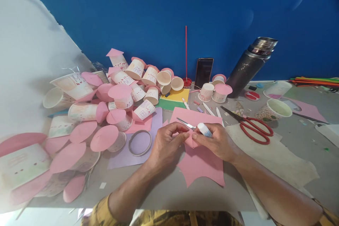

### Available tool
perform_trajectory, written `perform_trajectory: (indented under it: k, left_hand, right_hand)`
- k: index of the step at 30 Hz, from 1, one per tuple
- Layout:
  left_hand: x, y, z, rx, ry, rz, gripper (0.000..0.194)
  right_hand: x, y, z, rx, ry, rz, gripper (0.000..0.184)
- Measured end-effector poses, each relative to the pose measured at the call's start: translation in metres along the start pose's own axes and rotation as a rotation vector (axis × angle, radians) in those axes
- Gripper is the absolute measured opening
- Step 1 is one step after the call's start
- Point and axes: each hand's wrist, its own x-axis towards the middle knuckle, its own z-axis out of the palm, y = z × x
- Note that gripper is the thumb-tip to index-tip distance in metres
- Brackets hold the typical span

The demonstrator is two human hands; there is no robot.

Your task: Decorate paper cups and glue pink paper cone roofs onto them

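Observation:
Both my hands meet at the middle of the table over a pink paper sheet (201, 164). My left hand (166, 143) pinches a small folded piece of pink paper (190, 138) with thumb and fingers closed. My right hand (217, 142) also pinches that piece and holds a white glue stick (204, 129) lying across its fingers. Small silver scissors (185, 123) lie just beyond my left hand on the pink sheet.
A heap of paper cups with pink paper cone lids (116, 95) fills the left side. Red-handled scissors (254, 127), a steel flask (249, 65), a phone (203, 72), a tape ring (140, 143) and more cups (275, 109) lie about.

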Motion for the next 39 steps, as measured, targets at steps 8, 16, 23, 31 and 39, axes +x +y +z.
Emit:
perform_trajectory:
  k: [8,16,23,31,39]
  left_hand:
    - [0.006,-0.0011,-0.0064,-0.208,-0.249,-0.135,0.026]
    - [0.0056,-0.0055,-0.0049,-0.21,-0.232,-0.193,0.031]
    - [0.0043,-0.0077,-0.0058,-0.12,-0.216,-0.253,0.037]
    - [0.0041,-0.0078,-0.0045,-0.077,-0.203,-0.24,0.037]
    - [0.0047,-0.0048,-0.0047,-0.055,-0.198,-0.239,0.031]
  right_hand:
    - [0.0004,0.001,-0.0032,0.035,0.021,-0.005,0.026]
    - [0.0001,-0.0017,-0.0028,0.043,-0.011,-0.041,0.027]
    - [0.0007,-0.0008,-0.0017,0.008,-0.019,-0.03,0.03]
    - [0.0009,-0.0006,-0.001,0.007,-0.026,-0.005,0.029]
    - [0.0011,0.0011,-0.0016,-0.003,-0.025,-0.021,0.027]
